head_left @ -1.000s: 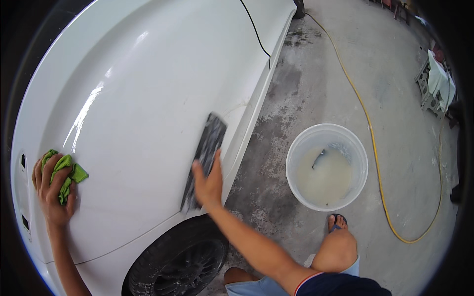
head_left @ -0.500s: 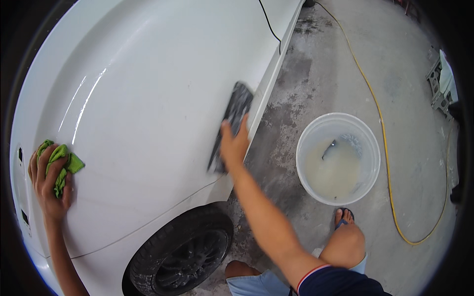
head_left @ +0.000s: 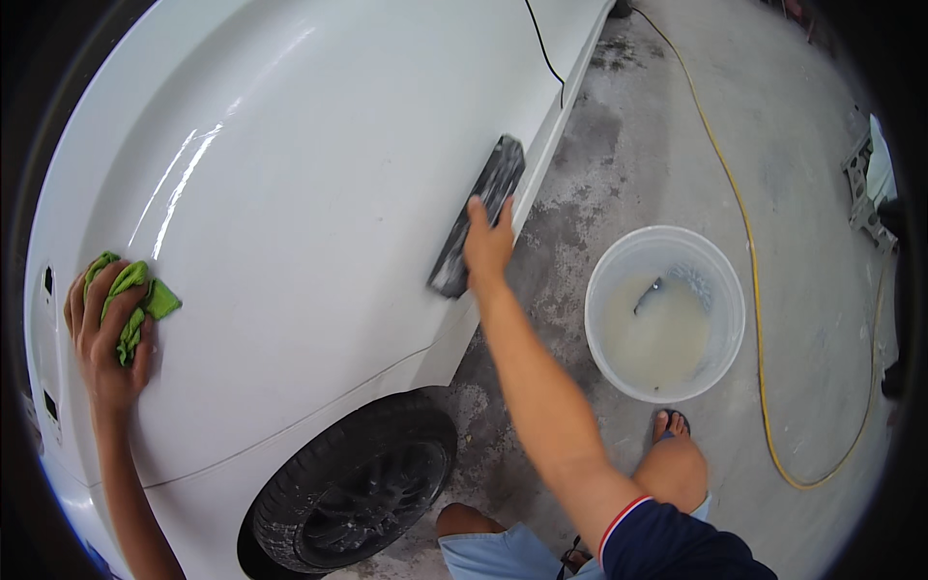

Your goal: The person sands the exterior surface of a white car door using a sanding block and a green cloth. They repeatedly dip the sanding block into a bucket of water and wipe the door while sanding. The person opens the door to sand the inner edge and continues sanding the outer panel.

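Note:
My right hand point(head_left: 488, 253) grips a long black sanding block point(head_left: 500, 166), streaked with pale residue. The block lies against the lower part of a white car side panel point(head_left: 319, 222), close to its bottom edge. On the left, higher on the same panel, my left hand point(head_left: 104, 362) is closed round a crumpled green cloth point(head_left: 162, 301) and rests on the bodywork beside the door-handle openings. Part of the cloth is hidden under the fingers.
A car wheel point(head_left: 372, 498) sits below the panel. On the concrete floor point(head_left: 773, 116) to the right stands a white bucket point(head_left: 733, 324) of cloudy liquid with a dark object in it. A yellow cord point(head_left: 757, 319) curves past it. A grey plastic stand point(head_left: 863, 188) is at the far right.
My right hand has slid the sanding block up and to the right along the panel. My left hand keeps its hold on the cloth in the same place; the view has shifted slightly.

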### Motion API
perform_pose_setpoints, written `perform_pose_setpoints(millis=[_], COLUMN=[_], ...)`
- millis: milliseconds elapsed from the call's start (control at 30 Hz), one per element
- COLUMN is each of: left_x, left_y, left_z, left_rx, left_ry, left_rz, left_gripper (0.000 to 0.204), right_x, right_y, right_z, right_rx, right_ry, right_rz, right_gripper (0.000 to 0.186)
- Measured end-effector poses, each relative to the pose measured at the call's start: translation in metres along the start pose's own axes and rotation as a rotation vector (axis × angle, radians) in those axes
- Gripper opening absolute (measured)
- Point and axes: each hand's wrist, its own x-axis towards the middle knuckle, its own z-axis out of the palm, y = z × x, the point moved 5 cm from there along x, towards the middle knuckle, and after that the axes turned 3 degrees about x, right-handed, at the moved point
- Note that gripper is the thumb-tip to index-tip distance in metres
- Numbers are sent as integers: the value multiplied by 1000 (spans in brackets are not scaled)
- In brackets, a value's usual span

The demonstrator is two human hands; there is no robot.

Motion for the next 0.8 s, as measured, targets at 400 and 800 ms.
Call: perform_pose_setpoints(millis=[400,800], left_x=[-2,5], left_y=[-1,3], left_z=[3,-2], left_rx=[-64,-63], left_ry=[3,28], left_rz=[-38,-19], left_gripper=[31,30], right_x=[-24,6], right_y=[-10,46], right_z=[-4,-36], right_rx=[-114,-161], right_ry=[-9,88], right_rz=[-1,82], right_gripper=[84,83])
